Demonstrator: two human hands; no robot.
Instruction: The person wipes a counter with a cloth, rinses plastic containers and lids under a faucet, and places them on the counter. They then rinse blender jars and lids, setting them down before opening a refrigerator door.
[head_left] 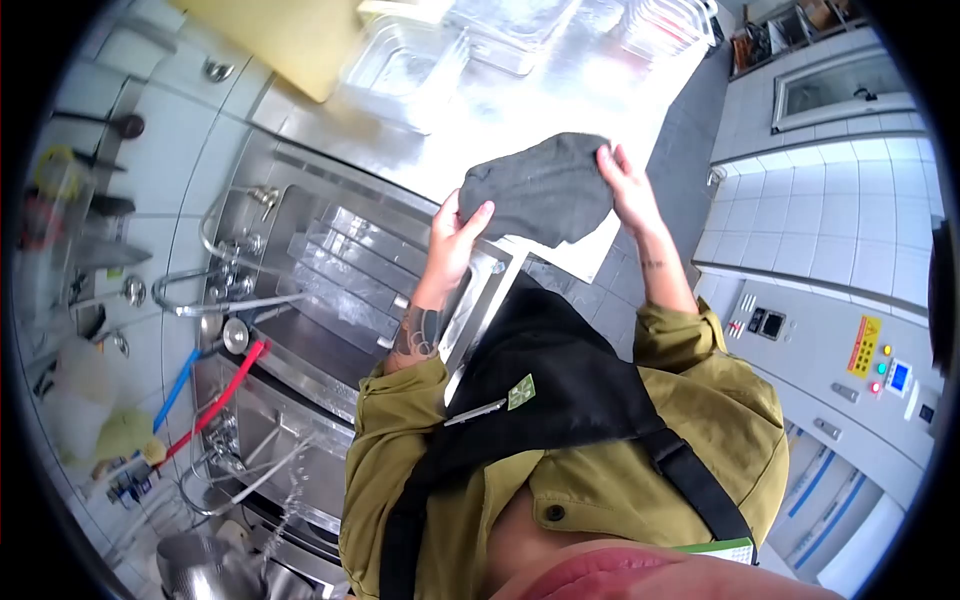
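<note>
A dark grey folded cloth [540,190] is stretched between my two hands, over the edge of the bright steel table. My left hand [452,235] grips its left edge, with the thumb on top and the fingers behind. At the upper right corner of the cloth, my right hand [630,188] pinches the edge between thumb and fingers. The underside of the cloth is hidden from view.
Clear plastic containers [405,70] and a yellow board [275,40] lie on the steel table [480,130]. To the left are steel sinks [290,350] with taps and a red-handled tool [215,400]. A control panel [870,370] stands at the right.
</note>
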